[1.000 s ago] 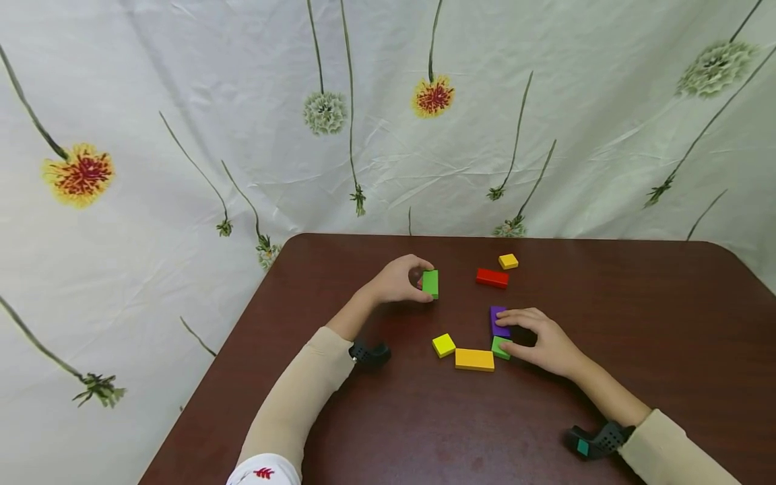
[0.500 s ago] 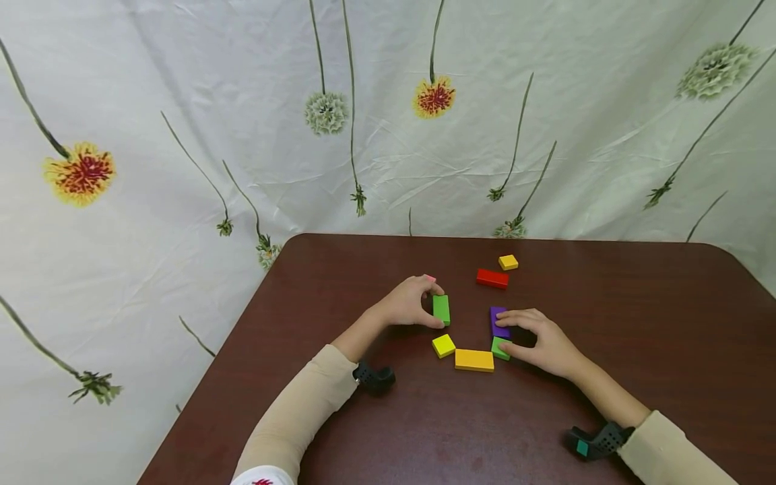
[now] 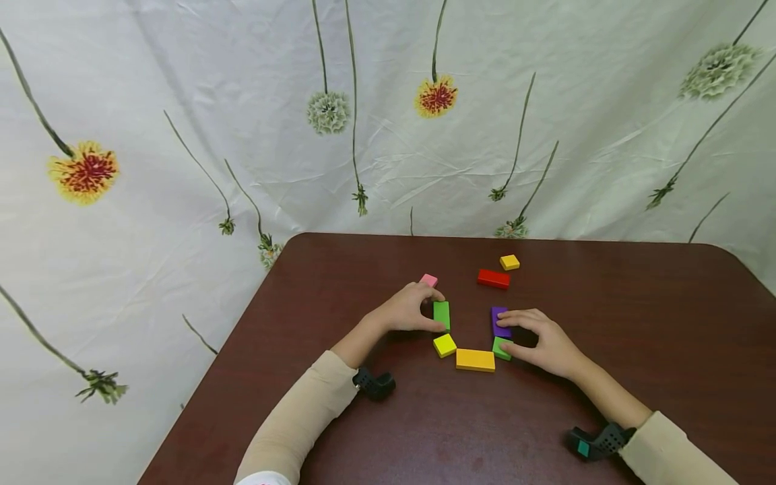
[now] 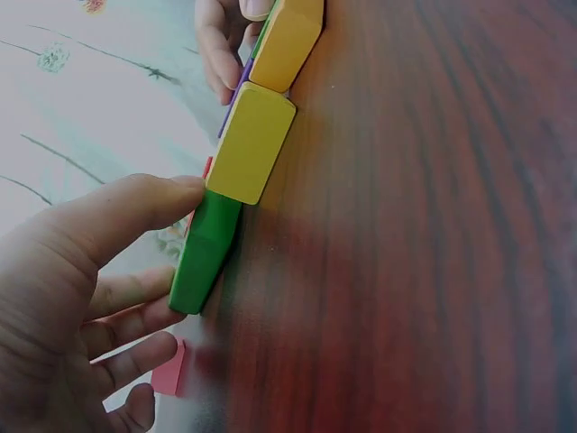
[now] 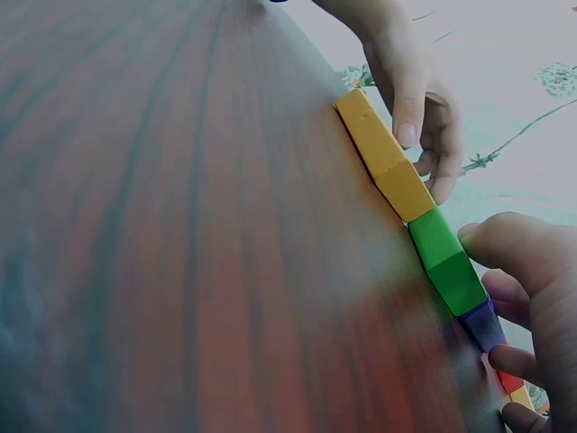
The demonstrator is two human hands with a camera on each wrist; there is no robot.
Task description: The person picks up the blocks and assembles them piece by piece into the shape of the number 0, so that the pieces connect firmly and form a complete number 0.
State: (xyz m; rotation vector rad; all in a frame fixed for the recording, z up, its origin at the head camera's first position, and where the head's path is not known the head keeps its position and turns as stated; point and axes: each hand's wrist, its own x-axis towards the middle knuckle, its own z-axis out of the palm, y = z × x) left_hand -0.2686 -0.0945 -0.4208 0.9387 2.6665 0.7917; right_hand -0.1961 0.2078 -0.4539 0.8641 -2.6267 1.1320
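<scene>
My left hand [image 3: 407,310] pinches a long green block [image 3: 442,314] lengthwise, thumb at its near end and fingers at its far end. Right by that near end lies a small yellow block [image 3: 444,345], followed by a longer orange block [image 3: 475,360]. A small green block [image 3: 501,348] and a purple block [image 3: 500,328] carry the curve on up the right side. On these two rests my right hand [image 3: 545,342], its thumb touching the small green block and its fingers spread over the purple one. The left wrist view shows the long green block [image 4: 207,248] meeting the yellow block's corner.
Beyond the left hand lies a pink block [image 3: 428,280]. Farther back on the dark table [image 3: 636,303] are a red block [image 3: 494,279] and a small yellow-orange block [image 3: 510,262]. A flowered cloth [image 3: 388,155] hangs behind the table's far edge.
My left hand has brought the long green block nearer and slightly right, up to the small yellow block. The pink block has come into view behind it. My right hand has stayed in place.
</scene>
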